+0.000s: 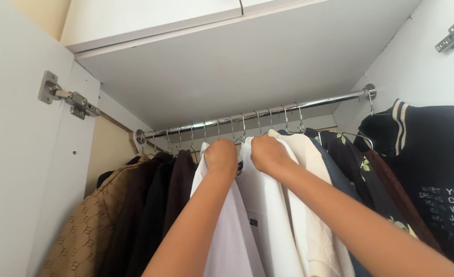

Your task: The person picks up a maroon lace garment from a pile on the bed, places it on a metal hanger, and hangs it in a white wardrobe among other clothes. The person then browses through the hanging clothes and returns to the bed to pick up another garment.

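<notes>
While both of your hands are up at the rail [258, 114], note the grip: left hand [222, 155] is closed on the shoulder of a white shirt [268, 215], right hand [268, 153] is closed on the same shirt's collar area just beside it. Knuckles face the camera, so finger placement cannot be read.

Handling note: keep the two fists close and level so the shirt's hanger hook [243, 128] rides straight on the rail; lift by the hanger rather than by cloth, or the fabric may drag the neighbouring cream garment [314, 205].

Shirt appearance: plain white, smooth, with a small dark tag low on the front. It hangs mid-rail between the dark brown coats [155, 205] to its left and the cream and navy pieces to its right.
</notes>
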